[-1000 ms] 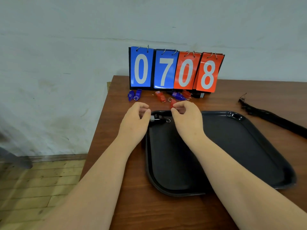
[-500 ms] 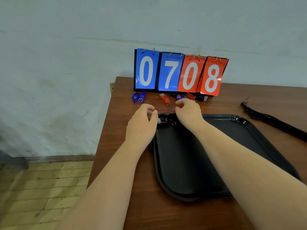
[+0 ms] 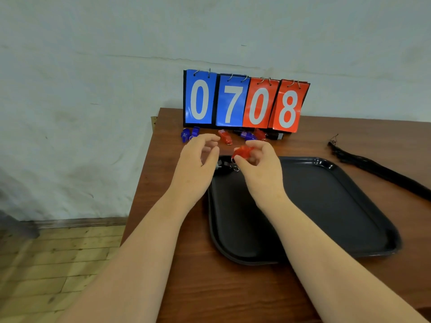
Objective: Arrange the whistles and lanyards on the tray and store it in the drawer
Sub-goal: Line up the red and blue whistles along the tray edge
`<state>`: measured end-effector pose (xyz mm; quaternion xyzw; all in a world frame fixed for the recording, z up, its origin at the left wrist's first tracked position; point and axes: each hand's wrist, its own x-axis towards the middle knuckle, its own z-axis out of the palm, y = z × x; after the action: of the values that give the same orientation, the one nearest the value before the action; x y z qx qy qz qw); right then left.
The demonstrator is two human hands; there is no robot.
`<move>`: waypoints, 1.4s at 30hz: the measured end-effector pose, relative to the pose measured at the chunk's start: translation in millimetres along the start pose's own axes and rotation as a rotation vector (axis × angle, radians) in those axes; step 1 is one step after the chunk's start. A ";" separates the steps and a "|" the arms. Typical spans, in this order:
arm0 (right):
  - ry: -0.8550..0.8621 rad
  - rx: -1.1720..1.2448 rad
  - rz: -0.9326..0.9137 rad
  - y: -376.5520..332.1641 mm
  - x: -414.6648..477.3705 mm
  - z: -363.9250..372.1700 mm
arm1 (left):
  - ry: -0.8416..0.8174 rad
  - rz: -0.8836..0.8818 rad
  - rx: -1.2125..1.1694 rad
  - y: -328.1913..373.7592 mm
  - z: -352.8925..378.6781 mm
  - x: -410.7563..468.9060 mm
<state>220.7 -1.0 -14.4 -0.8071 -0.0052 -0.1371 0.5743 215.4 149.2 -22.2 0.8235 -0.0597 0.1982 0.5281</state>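
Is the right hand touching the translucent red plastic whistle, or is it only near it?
Touching. The head view shows the right hand pinching the translucent red plastic whistle between thumb and curled fingers, near the far left corner of the black plastic tray.

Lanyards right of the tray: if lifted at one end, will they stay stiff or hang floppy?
Probably floppy: the lanyards are thin black cords lying flat, with loose threads at the far end. Likely light, and strands may separate.

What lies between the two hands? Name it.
Head view: a black whistle with a ring, in the black tray's far-left corner, between left hand and right hand, which holds a red whistle.
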 end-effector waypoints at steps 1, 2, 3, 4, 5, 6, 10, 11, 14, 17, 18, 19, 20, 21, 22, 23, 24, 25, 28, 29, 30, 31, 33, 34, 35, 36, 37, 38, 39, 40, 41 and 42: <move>0.004 -0.007 -0.002 0.5 -1.9 -0.9 | -0.025 0.027 -0.009 2.4 -1.7 -1.6; -0.003 -0.019 -0.008 0.8 -2.9 -1.4 | -0.052 0.047 -0.016 4.4 -2.9 -2.5; -0.024 -0.036 -0.022 0.6 -3.8 -1.7 | -0.078 0.064 -0.019 6.1 -3.5 -3.2; -0.052 -0.056 -0.043 0.1 -4.3 -1.5 | -0.101 0.076 -0.019 7.2 -3.7 -3.4; -0.081 -0.083 -0.072 -0.2 -4.5 -1.1 | -0.121 0.081 -0.019 7.8 -3.4 -3.4; -0.108 -0.116 -0.103 -0.5 -4.5 -0.6 | -0.137 0.080 -0.022 7.7 -2.9 -3.1; -0.178 -0.187 -0.157 -0.6 -3.4 0.3 | -0.155 0.058 -0.031 5.8 -4.0 -0.7; -0.178 -0.173 -0.152 -0.2 -3.0 0.1 | -0.148 0.054 -0.027 5.0 -4.9 -0.2; -0.167 -0.113 -0.132 -1.2 -3.0 -1.1 | -0.124 0.022 0.006 2.0 -6.6 1.3; -0.209 -0.162 -0.115 -2.1 -3.4 -3.9 | -0.114 0.008 0.057 -1.1 -6.7 0.9; -0.230 -0.192 -0.104 -1.6 -3.5 -4.8 | -0.103 0.007 0.075 -2.0 -6.6 0.8; -0.250 -0.221 -0.093 -1.0 -4.1 -5.5 | -0.082 0.005 0.095 -2.7 -6.5 0.9; -0.271 -0.252 -0.087 0.1 -4.2 -6.2 | -0.054 -0.004 0.116 -4.3 -6.3 1.5; -0.297 -0.289 -0.090 0.9 -4.4 -6.7 | -0.022 -0.025 0.135 -6.2 -6.5 2.3; -0.328 -0.330 -0.095 1.3 -4.4 -7.0 | 0.005 -0.055 0.156 -8.8 -6.9 3.3; -0.360 -0.370 -0.098 1.5 -4.3 -7.0 | 0.025 -0.084 0.176 -11.6 -7.3 4.2; -0.382 -0.403 -0.096 1.6 -4.0 -7.0 | 0.036 -0.105 0.192 -14.8 -7.8 4.9; -0.392 -0.424 -0.092 2.3 -3.7 -6.9 | 0.036 -0.122 0.203 -17.3 -8.0 5.1; -0.357 -0.436 -0.082 6.0 -1.9 -6.8 | 0.003 -0.153 0.231 -18.5 -6.2 4.4; -0.344 -0.443 -0.083 6.7 -1.3 -6.7 | -0.009 -0.157 0.240 -17.8 -4.9 4.2; -0.338 -0.457 -0.089 7.3 -0.5 -6.4 | -0.020 -0.157 0.247 -17.3 -3.5 4.1; -0.333 -0.480 -0.105 7.8 0.4 -5.8 | -0.028 -0.156 0.252 -16.4 -2.6 4.1; -0.326 -0.544 -0.147 9.1 2.9 -3.9 | -0.036 -0.160 0.261 -14.9 -1.7 4.0; -0.318 -0.569 -0.165 9.8 4.2 -2.7 | -0.034 -0.161 0.263 -14.8 -1.6 4.0; -0.307 -0.580 -0.179 10.9 5.1 -1.6 | -0.031 -0.159 0.261 -14.7 -1.6 4.0; -0.298 -0.586 -0.188 11.5 5.9 -0.7 | -0.029 -0.158 0.259 -14.8 -1.6 3.9; -0.295 -0.595 -0.192 12.3 6.2 0.2 | -0.030 -0.158 0.259 -14.7 -1.4 3.7; -0.294 -0.607 -0.195 12.6 6.6 0.7 | -0.031 -0.156 0.261 -15.0 -1.1 3.6; -0.295 -0.616 -0.197 12.9 6.8 1.0 | -0.034 -0.154 0.262 -15.3 -0.6 3.6; -0.293 -0.623 -0.201 13.0 7.2 1.3 | -0.035 -0.153 0.265 -15.7 -0.2 3.8; -0.286 -0.629 -0.208 13.2 7.4 1.3 | -0.034 -0.154 0.269 -15.8 0.1 3.9; -0.278 -0.635 -0.213 13.4 7.7 1.4 | -0.034 -0.159 0.272 -15.9 0.3 4.2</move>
<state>230.6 -5.5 -25.5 -0.9511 -0.1247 -0.0799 0.2712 224.2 156.3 -34.2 0.8928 0.0239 0.1482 0.4247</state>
